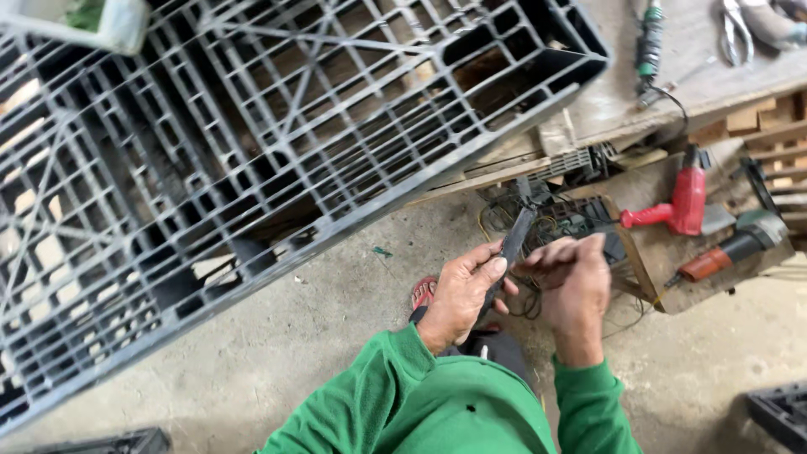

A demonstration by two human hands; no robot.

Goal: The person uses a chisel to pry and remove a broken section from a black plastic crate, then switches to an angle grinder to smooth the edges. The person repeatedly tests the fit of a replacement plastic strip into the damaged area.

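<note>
**Both hands on a dark strip beside a plastic pallet**

Head view: My left hand (461, 296) is closed around a narrow dark strip (514, 242), thumb pressed along it; the strip rises obliquely between my hands, above the concrete floor (336, 336). My right hand (574, 282) is curled at its side, fingertips meeting the strip; its grip is unclear. A black plastic pallet (252, 151) lies to my left, a red drill (685, 202) to my right.

pallet (252, 143): at ten o'clock from my hands
drill (677, 206): at two o'clock, on a wooden board (651, 256)
grinder (731, 248): just right of drill
</note>
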